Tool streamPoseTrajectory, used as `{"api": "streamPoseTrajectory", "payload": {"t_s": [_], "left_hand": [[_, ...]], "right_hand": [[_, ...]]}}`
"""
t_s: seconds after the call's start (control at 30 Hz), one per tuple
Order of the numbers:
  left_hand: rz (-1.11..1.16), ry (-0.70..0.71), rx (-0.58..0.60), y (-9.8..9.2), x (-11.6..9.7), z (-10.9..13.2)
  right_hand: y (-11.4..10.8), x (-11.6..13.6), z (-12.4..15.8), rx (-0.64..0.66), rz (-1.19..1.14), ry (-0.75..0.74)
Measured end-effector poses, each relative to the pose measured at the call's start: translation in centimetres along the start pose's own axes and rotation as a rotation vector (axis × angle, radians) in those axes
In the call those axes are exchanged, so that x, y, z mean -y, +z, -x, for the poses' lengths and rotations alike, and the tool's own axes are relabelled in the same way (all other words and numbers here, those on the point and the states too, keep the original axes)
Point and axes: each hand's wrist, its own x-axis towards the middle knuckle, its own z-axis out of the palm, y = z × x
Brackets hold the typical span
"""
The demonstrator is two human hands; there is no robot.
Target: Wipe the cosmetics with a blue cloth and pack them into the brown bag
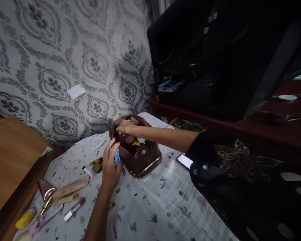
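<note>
A brown handbag with gold zips stands unzipped on the cloth-covered surface, several small items inside it. My right hand reaches into its far left part with curled fingers; what they hold, if anything, is hidden. Beside the bag's left side, my left hand is closed around a crumpled blue cloth, its fingertips close to the bag's edge. A yellow-orange item shows within the bag. Left of my left hand lie a round dark compact and a small white tube.
Makeup lies at lower left: a beige tube, a lip gloss, a pink-brown tube and a yellow sponge. A lit phone rests by my right sleeve. A dark television stands behind at right, a wooden panel at left.
</note>
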Motion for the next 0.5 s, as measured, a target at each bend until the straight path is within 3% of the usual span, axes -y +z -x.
{"api": "streamPoseTrajectory", "payload": {"t_s": [0.27,0.5], "left_hand": [[0.019,-0.004,-0.002,0.2,0.0,0.0],[0.027,-0.002,-0.001,0.2,0.1,0.0]], "right_hand": [[-2.1,1.0,1.0,0.067,0.226,-0.135],[-2.7,1.6,0.6,-0.079,0.406,-0.189]]}}
